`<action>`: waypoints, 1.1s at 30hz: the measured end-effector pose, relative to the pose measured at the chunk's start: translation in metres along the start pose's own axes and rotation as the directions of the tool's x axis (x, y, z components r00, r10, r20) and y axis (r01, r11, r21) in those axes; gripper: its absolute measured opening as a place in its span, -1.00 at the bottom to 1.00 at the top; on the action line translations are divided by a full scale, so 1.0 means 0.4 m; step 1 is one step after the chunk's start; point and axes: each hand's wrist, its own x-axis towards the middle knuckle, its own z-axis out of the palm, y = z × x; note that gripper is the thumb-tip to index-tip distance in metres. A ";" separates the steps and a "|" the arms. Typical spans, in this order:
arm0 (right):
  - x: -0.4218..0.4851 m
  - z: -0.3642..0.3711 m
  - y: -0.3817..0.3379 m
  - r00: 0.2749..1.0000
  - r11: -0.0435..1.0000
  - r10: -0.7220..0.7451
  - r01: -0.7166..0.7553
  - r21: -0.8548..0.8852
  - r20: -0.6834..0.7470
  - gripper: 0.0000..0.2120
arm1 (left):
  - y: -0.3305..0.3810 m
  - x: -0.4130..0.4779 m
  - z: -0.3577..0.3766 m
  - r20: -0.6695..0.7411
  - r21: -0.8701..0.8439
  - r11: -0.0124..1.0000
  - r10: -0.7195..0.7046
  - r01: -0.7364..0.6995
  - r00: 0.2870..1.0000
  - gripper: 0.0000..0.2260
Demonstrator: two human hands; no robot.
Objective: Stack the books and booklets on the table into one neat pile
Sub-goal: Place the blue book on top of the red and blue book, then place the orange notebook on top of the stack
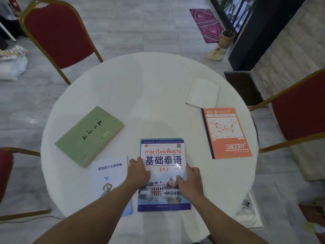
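A blue Thai-language textbook [163, 199] lies at the table's near middle; a teal edge of another book shows under its top. My left hand [139, 170] grips its left edge and my right hand [190, 180] grips its right edge. A thin white law booklet [109, 175] lies just left of it, partly under my left forearm. Further left a thick green book [89, 136] lies at an angle. An orange Snoopy notebook [226, 132] lies at the right. Behind it sits a white booklet [202, 93].
The round table [140, 85] has a white cloth. Red chairs stand at the back left [58, 34], right [299, 110] and near left [5, 171]. A phone [246, 205] lies on a white surface at the near right. A plant pot [226, 38] stands on the floor behind.
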 end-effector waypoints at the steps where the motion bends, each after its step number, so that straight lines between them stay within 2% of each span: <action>1: 0.001 -0.007 -0.002 1.000 1.000 -0.003 0.003 0.000 0.013 -0.69 | 0.005 0.000 0.000 -0.002 0.008 1.000 -0.003 0.003 1.000 -0.61; 4: 0.014 -0.036 -0.009 0.999 1.000 -0.018 0.017 0.023 0.039 -0.62 | 0.043 -0.004 -0.002 -0.098 0.043 0.999 0.024 -0.020 0.995 -0.48; 6: 0.037 -0.078 -0.013 1.000 0.999 0.000 -0.001 0.035 0.020 -0.50 | 0.095 0.003 -0.002 -0.174 0.037 0.996 0.086 -0.081 0.981 -0.38; 7: 0.054 -0.105 -0.012 1.000 0.999 0.010 -0.010 0.041 0.004 -0.46 | 0.129 0.009 -0.003 -0.189 0.025 0.992 0.123 -0.120 0.974 -0.39; 11: 0.136 -0.225 0.002 0.997 0.999 0.019 -0.016 0.038 -0.080 -0.45 | 0.301 0.036 0.001 -0.111 -0.091 0.964 0.240 -0.250 0.964 -0.55; 13: 0.184 -0.286 0.017 0.993 1.000 0.017 -0.019 -0.015 -0.119 -0.45 | 0.391 0.057 0.020 -0.052 -0.143 0.954 0.258 -0.263 0.965 -0.51; 16: 0.259 -0.372 0.044 0.983 0.994 0.047 -0.064 -0.090 -0.176 -0.43 | 0.514 0.094 0.063 0.046 -0.128 0.956 0.273 -0.265 0.961 -0.40; 21: 0.373 -0.475 0.099 0.966 0.972 0.132 -0.170 -0.163 -0.221 -0.31 | 0.662 0.150 0.128 0.188 -0.152 0.977 0.177 -0.150 0.966 -0.43; 26: 0.435 -0.500 0.126 0.950 0.947 0.190 -0.244 -0.209 -0.246 -0.23 | 0.723 0.209 0.185 0.186 -0.177 0.979 0.129 -0.096 0.974 -0.41; 30: 0.447 -0.506 0.134 0.938 0.938 0.260 -0.302 -0.169 -0.230 -0.15 | 0.736 0.223 0.192 0.217 -0.278 0.959 0.012 0.050 0.976 -0.45; 33: 0.450 -0.510 0.145 0.931 0.946 0.304 -0.321 -0.055 -0.204 -0.15 | 0.722 0.227 0.187 0.226 -0.328 0.944 0.036 0.041 0.973 -0.56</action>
